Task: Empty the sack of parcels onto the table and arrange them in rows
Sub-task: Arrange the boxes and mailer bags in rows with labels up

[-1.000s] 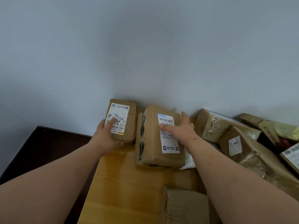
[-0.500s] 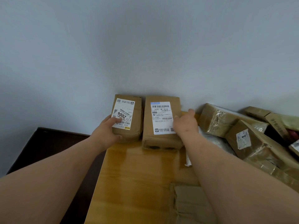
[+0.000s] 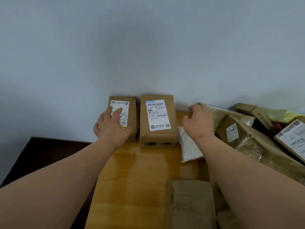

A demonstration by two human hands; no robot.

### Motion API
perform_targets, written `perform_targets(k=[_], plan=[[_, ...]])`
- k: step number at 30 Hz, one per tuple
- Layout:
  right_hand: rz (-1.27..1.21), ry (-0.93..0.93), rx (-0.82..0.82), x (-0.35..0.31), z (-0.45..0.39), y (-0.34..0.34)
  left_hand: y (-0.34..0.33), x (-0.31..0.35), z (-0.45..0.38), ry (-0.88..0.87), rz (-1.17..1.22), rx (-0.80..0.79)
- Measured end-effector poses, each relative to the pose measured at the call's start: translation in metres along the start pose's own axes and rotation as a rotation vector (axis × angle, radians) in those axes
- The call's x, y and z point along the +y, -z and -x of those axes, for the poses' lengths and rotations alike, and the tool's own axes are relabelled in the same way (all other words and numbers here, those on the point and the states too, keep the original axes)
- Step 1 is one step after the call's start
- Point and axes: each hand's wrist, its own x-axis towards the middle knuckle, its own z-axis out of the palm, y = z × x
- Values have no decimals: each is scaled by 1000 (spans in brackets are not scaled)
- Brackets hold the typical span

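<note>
Two brown parcels with white labels lie side by side against the wall at the far edge of the wooden table (image 3: 135, 176). My left hand (image 3: 112, 126) rests flat, fingers straight, on the smaller left parcel (image 3: 132, 113). The larger parcel (image 3: 157, 119) beside it lies free. My right hand (image 3: 198, 123) hovers to its right with fingers loosely spread, holding nothing, above a white padded bag (image 3: 189, 146) and close to a taped brown parcel (image 3: 221, 114).
A heap of brown boxes and taped parcels (image 3: 257, 142) fills the table's right side. Another brown parcel (image 3: 191, 204) lies at the near edge. A dark lower surface (image 3: 49, 154) adjoins the table on the left. The grey wall stands right behind.
My right hand has let go of the larger parcel and moved right toward the heap. My left hand has slid further onto the small parcel's label.
</note>
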Motion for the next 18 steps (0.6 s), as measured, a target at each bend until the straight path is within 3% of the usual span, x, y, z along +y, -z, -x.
perform_targets(k=[4, 8, 10, 13, 15, 18], plan=[[425, 76, 5, 19, -7, 47, -1, 57, 12, -206, -6, 45], [695, -68, -289, 49, -12, 91, -18, 117, 29, -352, 146, -46], [739, -201, -491, 63, -12, 103, -26, 143, 42, -260, 282, -262], [690, -234, -697, 73, -14, 107, -36, 173, 68, 97, 581, -730], [641, -183, -671, 74, -15, 109, -45, 188, 81, 232, 693, -896], [531, -114, -567, 72, -12, 115, -62, 205, 90, 349, 851, -969]])
